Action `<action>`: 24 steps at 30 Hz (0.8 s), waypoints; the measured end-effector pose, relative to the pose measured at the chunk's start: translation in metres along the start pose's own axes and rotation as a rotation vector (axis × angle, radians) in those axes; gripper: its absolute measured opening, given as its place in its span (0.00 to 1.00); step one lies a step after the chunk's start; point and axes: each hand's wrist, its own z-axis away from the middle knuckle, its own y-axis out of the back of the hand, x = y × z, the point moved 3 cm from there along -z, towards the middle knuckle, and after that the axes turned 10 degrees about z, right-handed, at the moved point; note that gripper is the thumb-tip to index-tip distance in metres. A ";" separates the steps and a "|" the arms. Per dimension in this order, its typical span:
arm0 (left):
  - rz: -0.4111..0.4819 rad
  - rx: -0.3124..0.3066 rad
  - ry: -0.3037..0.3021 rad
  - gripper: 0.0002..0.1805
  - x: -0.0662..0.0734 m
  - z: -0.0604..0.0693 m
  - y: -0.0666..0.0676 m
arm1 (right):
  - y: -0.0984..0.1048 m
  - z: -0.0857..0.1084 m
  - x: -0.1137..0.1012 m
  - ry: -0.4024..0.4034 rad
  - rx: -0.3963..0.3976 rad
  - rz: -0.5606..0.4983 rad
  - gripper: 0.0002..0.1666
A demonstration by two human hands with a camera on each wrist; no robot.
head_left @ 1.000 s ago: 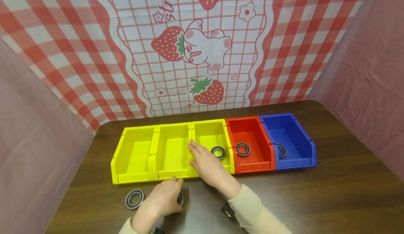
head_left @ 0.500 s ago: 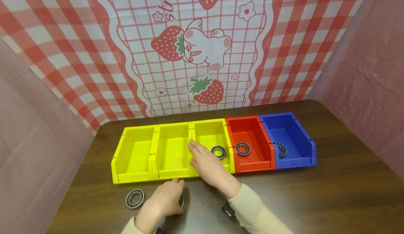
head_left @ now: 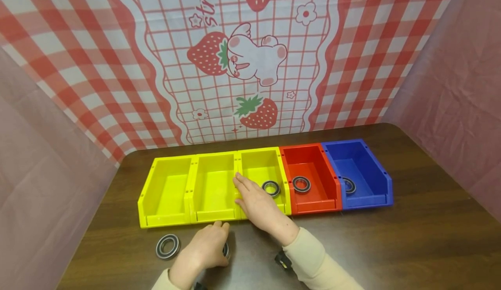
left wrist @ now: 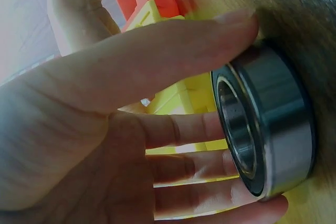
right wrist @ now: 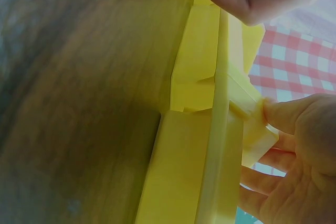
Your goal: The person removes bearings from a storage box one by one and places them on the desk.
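Note:
My left hand (head_left: 205, 247) is in front of the second yellow bin (head_left: 214, 188), gripping a bearing (head_left: 225, 250) between thumb and fingers. In the left wrist view that bearing (left wrist: 283, 124) stands tilted at the tabletop, the thumb over its upper side and the fingers behind and below. My right hand (head_left: 261, 207) lies over the third yellow bin, its fingers at the wall shared with the second. The right wrist view shows the right hand (right wrist: 299, 156) with its thumb on one side of that yellow wall (right wrist: 247, 98) and fingers on the other.
A loose bearing (head_left: 168, 246) lies left of my left hand. Bearings also lie in the third yellow bin (head_left: 271, 188), the red bin (head_left: 301, 185) and the blue bin (head_left: 348, 186). The first yellow bin (head_left: 169, 194) ends the row. A checked cloth (head_left: 250, 64) hangs behind.
My left hand has shifted slightly to the right with the bearing. The right hand stays where it was at the bin wall.

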 end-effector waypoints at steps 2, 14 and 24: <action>0.001 0.004 0.002 0.32 0.000 0.000 0.000 | 0.000 0.000 0.000 -0.001 -0.002 -0.001 0.33; -0.006 0.039 0.008 0.32 -0.001 0.000 -0.001 | 0.000 0.000 0.000 -0.001 -0.003 0.000 0.34; 0.004 0.025 0.048 0.31 -0.002 0.000 -0.002 | 0.000 0.000 0.000 -0.008 -0.010 -0.010 0.34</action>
